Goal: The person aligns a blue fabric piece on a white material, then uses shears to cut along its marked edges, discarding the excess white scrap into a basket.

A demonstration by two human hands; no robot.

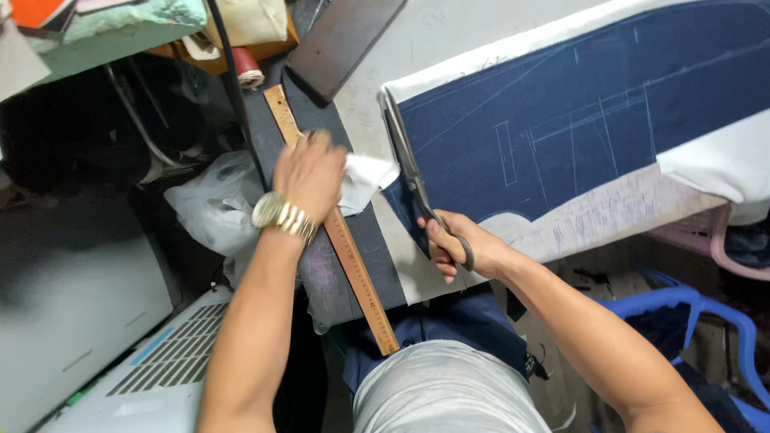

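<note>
Right hand is clenched around the handles of the shears, blades pointing away along the edge of the navy cloth, which lies flat on the table with chalk lines drawn across it. Left hand is gripping a white scrap, pinched at its near edge, right over the wooden ruler (a gold watch on that wrist). The ruler lies on a dark strip just beside the cloth. A plastic bag sits to the left, below the table edge.
</note>
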